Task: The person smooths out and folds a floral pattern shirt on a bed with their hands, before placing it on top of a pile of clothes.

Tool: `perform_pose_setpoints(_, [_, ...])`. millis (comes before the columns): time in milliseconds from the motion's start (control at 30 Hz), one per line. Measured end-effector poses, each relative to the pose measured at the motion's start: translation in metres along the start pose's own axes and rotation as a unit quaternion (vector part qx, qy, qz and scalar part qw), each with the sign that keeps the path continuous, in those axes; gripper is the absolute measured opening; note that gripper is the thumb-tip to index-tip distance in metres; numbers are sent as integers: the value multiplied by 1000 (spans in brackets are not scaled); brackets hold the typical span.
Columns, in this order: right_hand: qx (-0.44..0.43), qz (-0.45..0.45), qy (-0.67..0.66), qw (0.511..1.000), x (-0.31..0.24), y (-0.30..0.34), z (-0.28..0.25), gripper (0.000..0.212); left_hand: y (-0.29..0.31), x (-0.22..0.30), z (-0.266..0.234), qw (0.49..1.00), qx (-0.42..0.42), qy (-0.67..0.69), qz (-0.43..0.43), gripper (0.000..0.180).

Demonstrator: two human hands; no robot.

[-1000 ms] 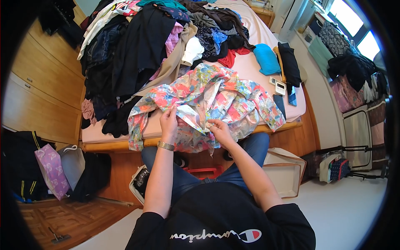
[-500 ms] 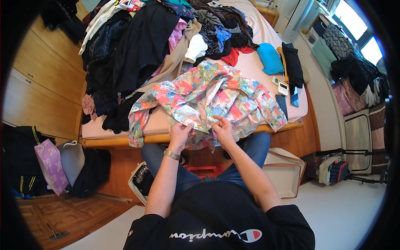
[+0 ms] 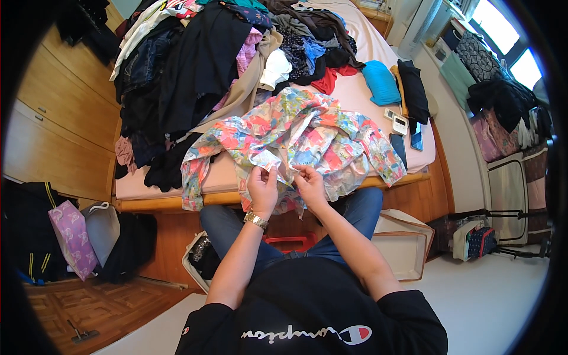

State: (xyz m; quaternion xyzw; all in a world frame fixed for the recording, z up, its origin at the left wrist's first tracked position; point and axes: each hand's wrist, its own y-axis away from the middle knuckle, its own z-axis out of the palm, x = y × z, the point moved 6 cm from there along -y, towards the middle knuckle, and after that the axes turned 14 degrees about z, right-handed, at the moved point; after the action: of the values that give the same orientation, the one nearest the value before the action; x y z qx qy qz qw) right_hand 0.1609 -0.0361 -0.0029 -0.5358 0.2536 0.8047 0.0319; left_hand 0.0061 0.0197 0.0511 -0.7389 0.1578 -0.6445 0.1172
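Note:
A thin jacket (image 3: 260, 127) with a colourful print lies spread over the near edge of the bed, sleeves out to both sides. My left hand (image 3: 262, 186), with a metal watch on its wrist, pinches the jacket's front edge beside a whitish patch of its lining. Close by on the right, my right hand (image 3: 309, 182) has its fingers closed on the opposite front edge. Between the two hands the front parts in a narrow gap. Whether a zipper runs along these edges is too small to tell.
A large heap of clothes (image 3: 201, 71) covers the bed's left and far side. To the right lie a folded blue garment (image 3: 378, 83), a rolled black one (image 3: 414, 92), small white devices (image 3: 400, 124) and a phone (image 3: 417, 137). An open beige box (image 3: 396, 257) stands on the floor by my right knee.
My left hand has moved a little to the right and turned more upright, nearer my right hand. My right hand has shifted slightly left. Both keep hold of the jacket.

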Motion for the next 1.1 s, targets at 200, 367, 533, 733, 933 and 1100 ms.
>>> perform_pose_setpoints(200, [55,-112,194,973,-17,14,18,16,2,-18,19,997,-61,37,-21,19])
perform_pose_setpoints(367, [49,-103,115,987,-24,17,19,13,1,-36,27,959,7,265,-98,11])
perform_pose_setpoints(533, [95,-58,196,974,-13,-10,1,18,3,-30,37,942,-1,314,-115,14])
perform_pose_setpoints(733, [-52,141,-1,989,-9,-13,11,14,7,-31,35,947,-21,300,-115,16])
perform_pose_setpoints(933, [43,25,63,997,-6,-20,-2,13,7,-37,27,974,-35,205,-86,9])
perform_pose_setpoints(1100, [116,-72,200,970,-21,-10,-3,19,3,-26,16,994,-13,101,-42,18])
